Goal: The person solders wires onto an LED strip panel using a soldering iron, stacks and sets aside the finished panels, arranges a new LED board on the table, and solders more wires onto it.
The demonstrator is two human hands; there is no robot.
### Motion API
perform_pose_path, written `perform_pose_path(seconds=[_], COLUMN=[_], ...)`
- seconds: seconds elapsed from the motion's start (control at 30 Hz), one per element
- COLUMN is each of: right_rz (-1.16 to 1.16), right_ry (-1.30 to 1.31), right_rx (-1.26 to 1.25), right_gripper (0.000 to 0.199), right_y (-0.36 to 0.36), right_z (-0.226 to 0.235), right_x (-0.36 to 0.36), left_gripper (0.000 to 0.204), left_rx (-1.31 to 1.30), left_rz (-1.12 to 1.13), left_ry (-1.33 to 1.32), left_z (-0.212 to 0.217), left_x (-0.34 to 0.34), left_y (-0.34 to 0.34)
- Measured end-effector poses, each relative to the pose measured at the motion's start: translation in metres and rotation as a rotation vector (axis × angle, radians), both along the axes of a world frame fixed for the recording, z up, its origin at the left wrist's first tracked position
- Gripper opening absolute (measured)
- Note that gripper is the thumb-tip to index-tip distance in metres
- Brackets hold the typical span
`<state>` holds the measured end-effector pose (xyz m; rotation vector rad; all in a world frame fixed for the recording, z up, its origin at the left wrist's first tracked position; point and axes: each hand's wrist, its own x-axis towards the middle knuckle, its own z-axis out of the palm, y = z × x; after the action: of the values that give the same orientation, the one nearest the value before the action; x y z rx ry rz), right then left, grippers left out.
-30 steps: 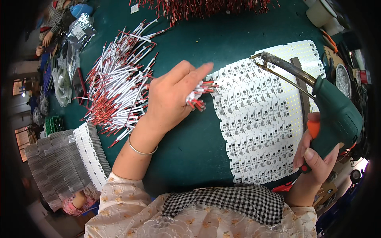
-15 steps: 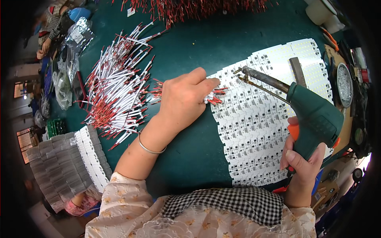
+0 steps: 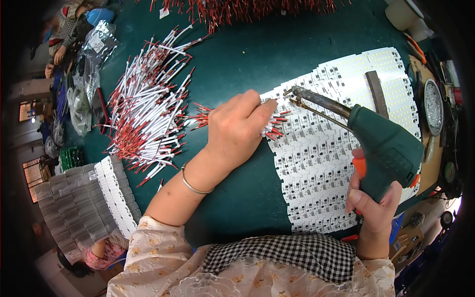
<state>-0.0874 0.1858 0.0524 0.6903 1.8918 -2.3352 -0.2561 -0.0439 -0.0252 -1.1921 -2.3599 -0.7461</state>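
My left hand (image 3: 235,126) is closed around a bundle of short red-and-white wires (image 3: 274,131), whose ends stick out on both sides of the fist. It hovers at the left edge of overlapping white circuit boards (image 3: 316,188) laid out in rows. In my right hand (image 3: 373,208) is a green soldering gun (image 3: 388,146) with an orange trigger. The gun's dark tip points left, over the top rows of boards, close to my left fingertips. Whether the tip touches a board or wire is hard to tell. My fingers hide the middle of the bundle.
A heap of red-and-white wires (image 3: 148,109) lies to the left, and more red wires (image 3: 257,12) at the far edge. A dark bar (image 3: 377,94) rests on the boards. Stacked strips (image 3: 74,208) sit at lower left; a round metal dish (image 3: 432,108) is at right. Another person's hand (image 3: 60,54) shows far left.
My left hand has shifted slightly right with the wires. The soldering gun has moved left and a little down, bringing its tip closer to my left fingertips.
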Motion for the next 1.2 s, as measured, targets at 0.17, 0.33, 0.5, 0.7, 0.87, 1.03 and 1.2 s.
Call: perform_pose_path(seconds=[0.17,0.33,0.5,0.7,0.87,1.03,1.2], right_rz=[0.029,0.037,0.002,0.093,-0.046,-0.114,-0.15], right_ry=[0.02,0.018,-0.069,-0.046,-0.022,0.095,0.09], right_rx=[0.041,0.036,0.073,0.125,0.133,0.12,0.159], right_gripper=[0.059,0.054,0.048,0.043,0.053,0.064,0.067], right_y=[-0.005,-0.007,-0.013,-0.01,-0.015,-0.007,-0.008], right_z=[-0.001,-0.007,-0.004,-0.011,-0.007,-0.002,0.002], right_x=[-0.002,0.0,-0.007,-0.003,-0.006,-0.01,0.0], left_gripper=[0.021,0.026,0.026,0.024,0.022,0.019,0.024], left_rx=[0.036,0.047,0.037,0.026,0.007,-0.005,-0.05], left_rz=[0.018,0.007,0.012,0.014,0.019,0.008,-0.012], left_ry=[0.016,-0.087,-0.079,-0.074,-0.07,-0.044,-0.025], left_z=[-0.002,0.001,0.002,0.003,0.005,0.007,0.009], left_x=[0.0,-0.001,0.0,0.001,0.001,0.001,-0.002], left_y=[0.004,0.003,0.003,0.003,0.004,0.003,0.001])
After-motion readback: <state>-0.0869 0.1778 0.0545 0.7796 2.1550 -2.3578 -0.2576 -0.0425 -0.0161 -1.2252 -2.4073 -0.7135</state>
